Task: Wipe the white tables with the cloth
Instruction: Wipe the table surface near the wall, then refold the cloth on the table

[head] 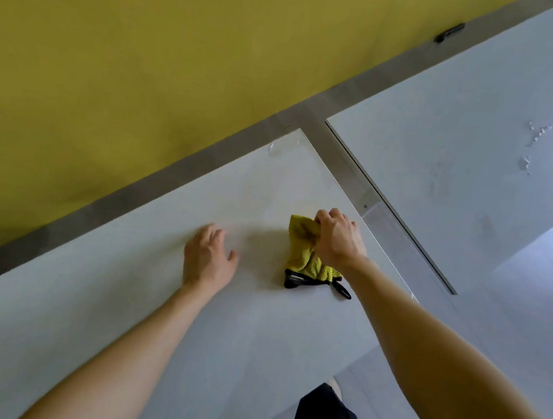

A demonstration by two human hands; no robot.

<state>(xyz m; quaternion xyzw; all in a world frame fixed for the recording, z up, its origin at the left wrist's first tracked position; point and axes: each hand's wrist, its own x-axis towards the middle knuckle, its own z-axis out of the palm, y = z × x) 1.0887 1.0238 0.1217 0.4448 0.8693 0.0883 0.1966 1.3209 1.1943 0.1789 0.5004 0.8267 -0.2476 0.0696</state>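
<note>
Left grip [210, 257]: fingers straight and spread, palm down on the near surface [115, 301], holding nothing.

Cloth [303, 249]: yellow-green, bunched, on the same surface. It lies just R of the left grip, near the surface's R edge. Long axis runs far-to-near; black trim w/ loop [315, 283] marks the near end.

Right grip [337, 236]: fingers curled round the cloth's far end, pinching it. Rest of the cloth lies toward the person, beside the wrist.

Key relation: cloth is in the right grip and apart from the left, so the right does the work. Probable next stroke runs L across the near surface, toward the left grip, which would need to clear.

R of a grey floor gap [344, 168], the second surface [447, 131] carries droplets [538, 131] and faint smears; judged not yet wiped.

Room: yellow wall [132, 40] behind; small black item [450, 33] at the second surface's far edge.
</note>
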